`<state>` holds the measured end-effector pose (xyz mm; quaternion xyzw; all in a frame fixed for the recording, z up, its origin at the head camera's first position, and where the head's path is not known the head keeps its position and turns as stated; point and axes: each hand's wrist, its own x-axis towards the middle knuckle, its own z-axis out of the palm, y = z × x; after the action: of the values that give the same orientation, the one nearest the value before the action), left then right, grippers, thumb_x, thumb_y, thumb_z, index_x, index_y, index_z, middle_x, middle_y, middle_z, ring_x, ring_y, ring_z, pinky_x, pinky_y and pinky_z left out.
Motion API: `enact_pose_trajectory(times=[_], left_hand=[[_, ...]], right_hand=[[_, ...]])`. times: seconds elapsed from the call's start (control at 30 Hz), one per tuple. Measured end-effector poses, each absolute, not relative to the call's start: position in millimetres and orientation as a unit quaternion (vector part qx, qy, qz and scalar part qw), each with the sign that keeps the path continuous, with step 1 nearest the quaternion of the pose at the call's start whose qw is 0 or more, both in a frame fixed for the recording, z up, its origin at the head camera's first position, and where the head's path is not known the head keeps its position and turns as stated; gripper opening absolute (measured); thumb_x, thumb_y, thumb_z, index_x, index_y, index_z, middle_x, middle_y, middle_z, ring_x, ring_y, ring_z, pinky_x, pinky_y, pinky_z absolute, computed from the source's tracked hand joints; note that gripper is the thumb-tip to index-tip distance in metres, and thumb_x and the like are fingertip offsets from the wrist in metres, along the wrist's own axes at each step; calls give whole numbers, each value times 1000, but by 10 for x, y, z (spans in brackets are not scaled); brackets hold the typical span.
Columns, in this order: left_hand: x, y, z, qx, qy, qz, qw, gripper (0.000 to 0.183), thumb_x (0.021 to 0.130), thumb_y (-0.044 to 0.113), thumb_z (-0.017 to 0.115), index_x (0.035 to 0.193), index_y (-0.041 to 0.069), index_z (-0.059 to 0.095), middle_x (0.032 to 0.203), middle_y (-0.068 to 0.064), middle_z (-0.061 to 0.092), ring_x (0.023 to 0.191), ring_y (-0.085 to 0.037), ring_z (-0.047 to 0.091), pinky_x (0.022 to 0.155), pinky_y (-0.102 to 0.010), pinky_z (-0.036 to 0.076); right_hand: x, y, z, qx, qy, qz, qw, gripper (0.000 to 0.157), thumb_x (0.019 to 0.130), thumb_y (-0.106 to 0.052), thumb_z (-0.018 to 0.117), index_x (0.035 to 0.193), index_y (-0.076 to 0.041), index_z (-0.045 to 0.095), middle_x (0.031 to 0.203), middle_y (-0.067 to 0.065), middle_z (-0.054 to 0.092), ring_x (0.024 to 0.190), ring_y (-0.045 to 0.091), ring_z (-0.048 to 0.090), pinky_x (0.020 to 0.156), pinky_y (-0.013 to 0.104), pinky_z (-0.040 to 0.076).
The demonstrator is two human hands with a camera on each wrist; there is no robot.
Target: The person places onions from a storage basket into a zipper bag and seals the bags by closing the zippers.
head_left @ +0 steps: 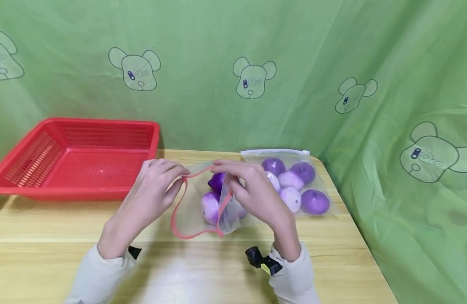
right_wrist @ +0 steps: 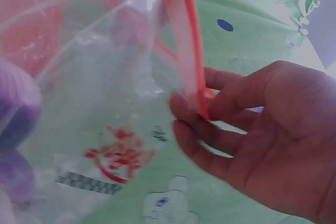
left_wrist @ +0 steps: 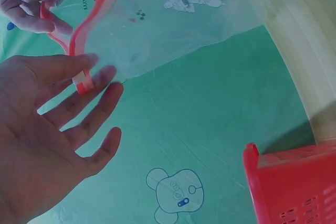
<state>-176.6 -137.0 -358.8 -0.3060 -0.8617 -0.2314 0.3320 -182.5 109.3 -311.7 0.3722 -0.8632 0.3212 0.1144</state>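
A clear zip bag with a red zip edge stands open-mouthed between the two hands. Purple and pale onions lie inside it. With thumb and fingers, my left hand pinches the left end of the red edge; the left wrist view shows the zip's end between the fingertips. My right hand pinches the red edge on the other side, as the right wrist view shows. Behind the right hand lies a second zip bag with a white edge, holding several onions. The right hand partly hides both bags.
A red plastic basket with slotted walls stands at the left on the wooden table. Green curtain with bear-head prints hangs behind the table and along its right side. Small black devices are strapped at the wrists.
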Motion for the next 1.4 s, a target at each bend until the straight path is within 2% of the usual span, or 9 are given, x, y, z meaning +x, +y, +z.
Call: enact_pose_trajectory(times=[0.1,0.17,0.23,0.37,0.53,0.63,0.73,1.17,1.4], left_hand=[[-1767,-1379,-3614,-298,-864,-233,333,14,83,1,76,95,7,74,89,-3,74,82,-23,65,80,-44,42],[-1763,-1389,-3636,-289,-865,-240,333,13,84,1,75,96,7,75,88,-3,74,77,-22,65,78,-42,43],[-1751,-1407,-3656,-277,-865,-248,336,13,84,0,76,96,6,75,87,-4,74,74,-21,65,76,-40,43],[-1739,-1465,-3650,-253,-864,-260,350,13,84,-1,75,96,3,74,82,-5,72,66,-19,61,77,-42,47],[-1740,-1535,-3605,-229,-866,-276,350,9,87,0,73,96,1,73,80,-8,69,65,-20,59,77,-45,52],[-1730,-1583,-3591,-208,-867,-288,349,8,88,1,72,96,0,72,83,-9,70,70,-22,62,70,-42,53],[-1721,-1662,-3573,-181,-862,-302,365,8,89,1,72,97,-1,71,84,-10,70,70,-21,61,63,-36,52],[-1624,-1883,-3381,-134,-806,-402,413,22,86,-3,74,107,2,71,92,-9,75,75,-21,71,37,-15,19],[-1614,-1729,-3297,-177,-781,-443,403,15,84,-3,75,98,1,69,91,-8,76,75,-19,74,38,-13,29]], right_hand=[[-1660,1135,-3059,368,-889,256,98,44,93,3,57,133,-13,64,142,13,55,110,21,64,89,34,54],[-1484,1175,-3025,355,-906,217,76,43,97,-9,60,139,-17,59,156,15,36,140,29,42,107,46,43],[-1304,1205,-3014,335,-920,195,58,42,98,-23,63,139,-21,58,166,12,9,146,31,31,108,51,41],[-1036,1248,-3074,315,-936,157,23,52,91,-37,72,139,-26,56,167,7,-4,151,31,11,110,55,36],[-985,1269,-3240,312,-945,97,26,44,84,-22,80,124,-24,63,155,20,35,139,36,41,103,53,45],[-1103,1283,-3310,321,-938,104,78,21,85,-10,77,100,-19,66,112,8,66,99,22,65,83,35,57],[-1268,1320,-3302,327,-926,135,131,14,86,-4,75,90,-14,68,83,-7,64,72,7,59,65,20,53],[-2179,1647,-3072,375,-840,296,258,43,79,26,55,111,1,69,101,11,73,83,19,68,75,30,58],[-2505,1643,-3014,311,-857,299,283,42,83,22,45,107,-2,70,104,12,70,72,20,58,57,24,45]])
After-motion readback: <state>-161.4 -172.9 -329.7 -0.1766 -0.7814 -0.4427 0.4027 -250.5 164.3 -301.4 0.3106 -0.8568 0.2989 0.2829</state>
